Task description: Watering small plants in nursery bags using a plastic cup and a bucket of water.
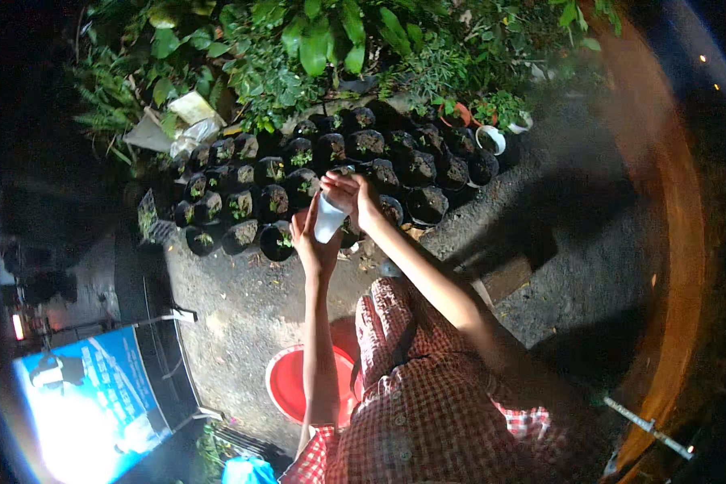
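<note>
A whitish translucent cup (330, 219) is held up by my left hand (314, 241), with a finger along its left side and the palm beneath. My right hand (358, 196) curls over the cup's upper end, its fingers bent towards the rim. What lies behind those fingers is hidden, and whether they grip anything cannot be told. Below and beyond both hands stand rows of black plant bags (366, 144) filled with soil. Small green seedlings (301, 158) grow in several of them.
A red plastic basin (284, 381) sits on the ground by my left forearm. Leafy plants (314, 42) line the far side, with a white pot (490, 140) at the right of the bags. A lit blue signboard (97, 399) stands at lower left. A block (508, 278) lies in shadow at right.
</note>
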`<state>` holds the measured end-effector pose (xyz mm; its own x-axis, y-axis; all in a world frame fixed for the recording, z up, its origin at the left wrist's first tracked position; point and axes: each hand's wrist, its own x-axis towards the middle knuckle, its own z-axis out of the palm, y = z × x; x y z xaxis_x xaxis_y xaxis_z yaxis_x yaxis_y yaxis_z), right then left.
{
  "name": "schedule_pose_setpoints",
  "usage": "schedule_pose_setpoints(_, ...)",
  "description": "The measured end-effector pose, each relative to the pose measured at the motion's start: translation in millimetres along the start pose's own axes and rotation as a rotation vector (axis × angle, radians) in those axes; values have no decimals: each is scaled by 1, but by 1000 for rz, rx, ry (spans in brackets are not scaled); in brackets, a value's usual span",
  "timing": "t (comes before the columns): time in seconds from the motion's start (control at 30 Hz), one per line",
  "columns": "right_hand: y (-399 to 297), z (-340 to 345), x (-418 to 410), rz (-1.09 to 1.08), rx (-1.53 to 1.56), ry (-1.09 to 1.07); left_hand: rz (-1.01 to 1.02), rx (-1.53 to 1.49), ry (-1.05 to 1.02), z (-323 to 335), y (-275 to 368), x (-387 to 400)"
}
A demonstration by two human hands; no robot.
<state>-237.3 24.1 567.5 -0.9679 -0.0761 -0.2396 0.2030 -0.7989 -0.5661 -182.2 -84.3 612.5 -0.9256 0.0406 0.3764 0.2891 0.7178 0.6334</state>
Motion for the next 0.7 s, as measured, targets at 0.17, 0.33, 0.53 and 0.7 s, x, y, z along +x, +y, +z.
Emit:
schedule_pose_setpoints(0.17, -15, -22, -11, 5, 55, -114, -89, 65, -31, 12, 24, -17)
schedule_pose_setpoints(0.33, -43, -34, -25, 34, 53, -18, -121, 252, 64, 29, 72, -24)
schedule_pose_setpoints(0.53, -89, -59, -45, 48, -95, -24, -143, 287, 70, 65, 123, -34)
schedule_pose_setpoints(0.7, -119, -118, -37, 96, -148, -101, -258, 334, 15, 111, 162, -39)
